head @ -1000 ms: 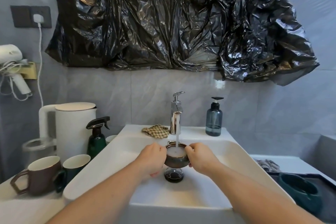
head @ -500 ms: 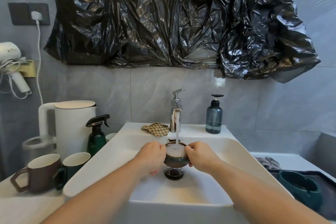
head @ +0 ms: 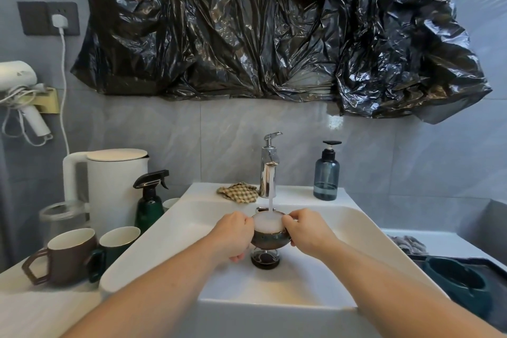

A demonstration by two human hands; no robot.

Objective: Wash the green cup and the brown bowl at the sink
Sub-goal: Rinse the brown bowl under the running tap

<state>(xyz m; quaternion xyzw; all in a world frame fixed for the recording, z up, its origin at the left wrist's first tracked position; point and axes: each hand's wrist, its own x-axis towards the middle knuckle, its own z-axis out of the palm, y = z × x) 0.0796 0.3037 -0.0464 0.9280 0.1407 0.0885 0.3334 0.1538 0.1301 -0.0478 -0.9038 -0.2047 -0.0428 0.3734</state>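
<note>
Both hands, left hand [head: 233,237] and right hand [head: 308,230], pinch the brown bowl [head: 267,239] by its rim under the running faucet [head: 269,164], mid-basin above the drain [head: 265,258], well apart from the sink [head: 365,230] walls.

Two mugs [head: 72,255] [head: 118,244], two bowls [head: 270,239] [head: 455,280], two bottles [head: 150,206] [head: 326,175], one kettle [head: 115,186]

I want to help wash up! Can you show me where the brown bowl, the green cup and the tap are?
brown bowl [head: 268,239]: head view, on its dark outer wall between the two hands.
green cup [head: 116,251]: head view, on its side below the white rim.
tap [head: 266,170]: head view, on its shiny upright body.
</note>
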